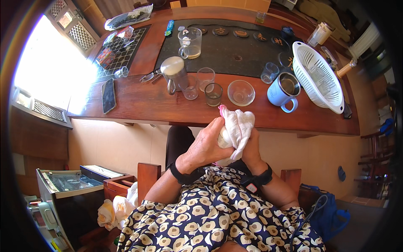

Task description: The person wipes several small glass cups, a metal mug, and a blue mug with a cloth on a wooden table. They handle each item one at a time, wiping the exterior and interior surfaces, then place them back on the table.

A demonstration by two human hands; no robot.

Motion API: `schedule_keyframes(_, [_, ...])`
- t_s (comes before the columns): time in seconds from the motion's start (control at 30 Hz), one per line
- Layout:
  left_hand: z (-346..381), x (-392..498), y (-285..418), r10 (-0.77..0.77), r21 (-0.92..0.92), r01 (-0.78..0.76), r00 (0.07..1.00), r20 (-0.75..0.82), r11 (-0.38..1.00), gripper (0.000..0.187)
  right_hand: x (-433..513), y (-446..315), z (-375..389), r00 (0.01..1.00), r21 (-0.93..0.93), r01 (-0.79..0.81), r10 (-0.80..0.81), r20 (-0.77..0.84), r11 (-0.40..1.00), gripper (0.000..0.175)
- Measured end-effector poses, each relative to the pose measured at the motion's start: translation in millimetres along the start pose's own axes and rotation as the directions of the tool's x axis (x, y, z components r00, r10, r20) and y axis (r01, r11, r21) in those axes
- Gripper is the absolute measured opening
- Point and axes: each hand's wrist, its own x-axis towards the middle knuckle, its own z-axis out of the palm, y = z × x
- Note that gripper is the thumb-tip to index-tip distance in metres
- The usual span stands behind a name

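My left hand (204, 143) grips a whitish rounded object (224, 138), perhaps a cup or jar, just off the table's front edge. A white cloth with a pink edge (239, 129) lies over that object, and my right hand (252, 146) holds the cloth from the right, its fingers mostly hidden. Beyond my hands stand a small dark-tinted glass (213, 98), a clear glass bowl (241, 93), a clear glass (206, 77) and a narrow glass (190, 91). A lidded metal mug (173, 72) is to their left, a light blue mug (280, 91) to their right.
A white plastic basket (318, 78) holding glassware stands at the right. Farther back are a glass pitcher (190, 44) and a dark tea tray (226, 50). A smartphone (109, 96), eyeglasses (150, 76) and a tipped small glass (121, 72) lie left on the wooden table (141, 105).
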Motion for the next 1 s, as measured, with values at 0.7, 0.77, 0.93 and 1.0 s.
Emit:
schedule_keyframes(0.7, [-4, -2, -4, 0.099, -0.106, -0.100, 0.995, -0.012, 0.989, 0.076, 0, 15, -12, 0.758, 0.416, -0.625, 0.387, 0.525, 0.660, 0.035])
schedule_keyframes(0.77, [-11, -1, -9, 0.051, -0.163, -0.063, 0.996, -0.078, 0.985, 0.075, 3, 22, -20, 0.672, 0.369, -0.696, 0.379, 0.636, 0.616, 0.036])
schedule_keyframes(0.93, [-22, 7, -37, 0.035, -0.019, -0.044, 0.939, -0.341, 0.999, 0.075, 28, 45, -36, 0.625, 0.525, -0.715, 0.085, 0.776, 0.462, 0.035])
schedule_keyframes(1.0, [-23, 11, -50, 0.057, -0.026, -0.077, 0.890, -0.452, 0.997, 0.074, 32, 43, -41, 0.744, 0.538, -0.414, -0.068, 0.665, 0.734, 0.035])
